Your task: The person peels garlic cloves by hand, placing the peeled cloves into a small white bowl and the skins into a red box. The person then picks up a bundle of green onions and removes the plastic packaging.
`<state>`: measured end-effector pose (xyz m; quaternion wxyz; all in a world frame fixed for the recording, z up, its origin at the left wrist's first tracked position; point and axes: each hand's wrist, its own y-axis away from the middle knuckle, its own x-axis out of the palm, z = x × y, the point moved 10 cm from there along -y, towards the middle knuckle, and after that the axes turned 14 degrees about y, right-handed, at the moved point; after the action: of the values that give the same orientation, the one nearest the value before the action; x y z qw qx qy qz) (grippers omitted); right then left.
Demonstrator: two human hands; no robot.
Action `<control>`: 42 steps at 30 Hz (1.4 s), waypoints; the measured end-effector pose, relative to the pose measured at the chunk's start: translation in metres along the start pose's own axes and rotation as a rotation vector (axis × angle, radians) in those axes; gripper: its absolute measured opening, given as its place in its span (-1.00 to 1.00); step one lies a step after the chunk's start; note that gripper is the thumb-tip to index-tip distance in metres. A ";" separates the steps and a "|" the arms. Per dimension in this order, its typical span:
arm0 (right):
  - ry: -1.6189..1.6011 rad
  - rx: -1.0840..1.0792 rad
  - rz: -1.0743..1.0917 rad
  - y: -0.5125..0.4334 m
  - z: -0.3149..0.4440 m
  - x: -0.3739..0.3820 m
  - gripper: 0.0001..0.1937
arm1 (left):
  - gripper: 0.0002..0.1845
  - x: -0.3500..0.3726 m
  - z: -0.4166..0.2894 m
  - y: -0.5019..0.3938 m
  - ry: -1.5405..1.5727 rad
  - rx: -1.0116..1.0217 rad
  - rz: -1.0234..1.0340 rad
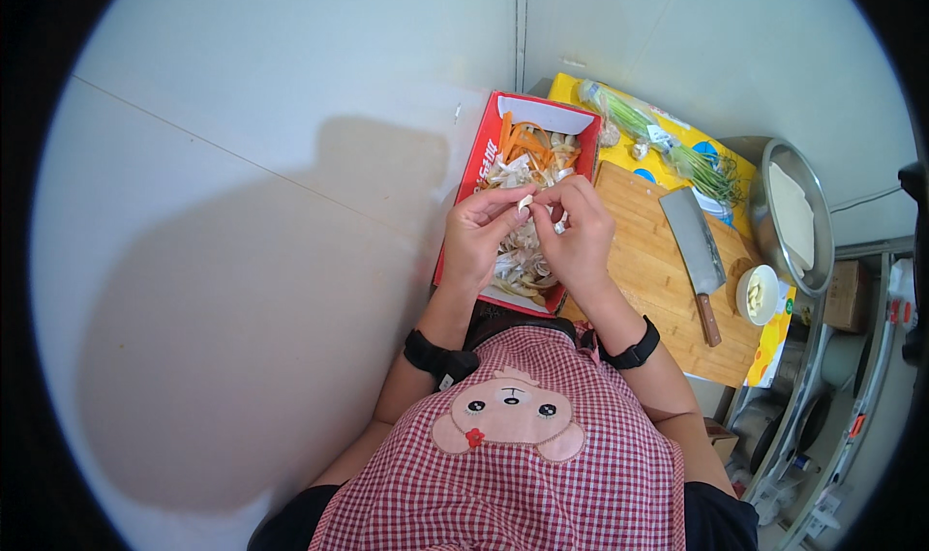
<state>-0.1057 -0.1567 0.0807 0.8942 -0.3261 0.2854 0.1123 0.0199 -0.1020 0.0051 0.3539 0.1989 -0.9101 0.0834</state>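
A small garlic clove (pixel 525 203) is pinched in the fingertips of my left hand (pixel 475 235). The thumb and finger of my right hand (pixel 580 228) meet at its other side; whether they grip the clove or a bit of its skin is too small to tell. Both hands are above a red cardboard box (pixel 470 166). Inside lie orange carrot peelings (pixel 524 143) at the far end and pale garlic skins (pixel 522 257) nearer me. On the right, a white bowl (pixel 742 290) holds several peeled garlic cloves (pixel 755 295).
A cleaver (pixel 693 239) with a wooden handle lies on the wooden cutting board (pixel 631 282). Behind it are bagged green scallions (pixel 657 134), a garlic bulb (pixel 639 148) and a yellow covering (pixel 573 90). A steel basin (pixel 819 210) holds a white slab. Shelves (pixel 820 362) stand right, a wall (pixel 254 224) left.
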 end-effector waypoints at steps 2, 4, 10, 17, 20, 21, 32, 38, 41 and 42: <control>0.022 -0.024 0.000 0.001 0.001 0.000 -0.85 | -0.72 0.002 -0.005 0.000 -0.048 0.052 0.010; 0.056 -0.068 -0.014 0.001 0.004 -0.002 -0.85 | -0.73 0.002 -0.009 0.001 -0.087 0.083 0.007; -0.004 -0.077 -0.078 0.001 0.009 -0.008 -0.86 | -0.76 0.006 -0.017 0.003 -0.165 0.141 0.009; -0.043 -0.050 0.008 0.002 0.006 -0.001 -0.85 | -0.77 0.009 -0.026 0.005 -0.229 0.221 0.057; -0.062 -0.041 0.053 0.002 0.005 0.005 -0.84 | -0.77 0.011 -0.030 0.005 -0.266 0.273 0.082; -0.068 -0.039 0.061 0.002 0.005 0.006 -0.83 | -0.78 0.012 -0.032 0.006 -0.286 0.301 0.082; -0.122 -0.019 0.029 0.000 -0.002 -0.010 -0.86 | -0.78 -0.016 -0.021 0.000 -0.092 0.182 -0.112; 0.066 -0.098 0.088 -0.008 0.001 -0.006 -0.89 | -0.75 -0.010 -0.005 -0.001 0.262 0.033 -0.059; -0.079 -0.079 -0.012 -0.008 0.009 -0.016 -0.88 | -0.74 -0.005 -0.008 -0.001 0.211 0.048 -0.007; -0.120 -0.061 0.005 -0.007 0.011 -0.015 -0.87 | -0.74 -0.001 -0.011 -0.001 0.191 0.076 0.036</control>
<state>-0.1099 -0.1550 0.0999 0.8991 -0.3450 0.2287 0.1425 0.0282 -0.0988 0.0125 0.4298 0.1871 -0.8718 0.1426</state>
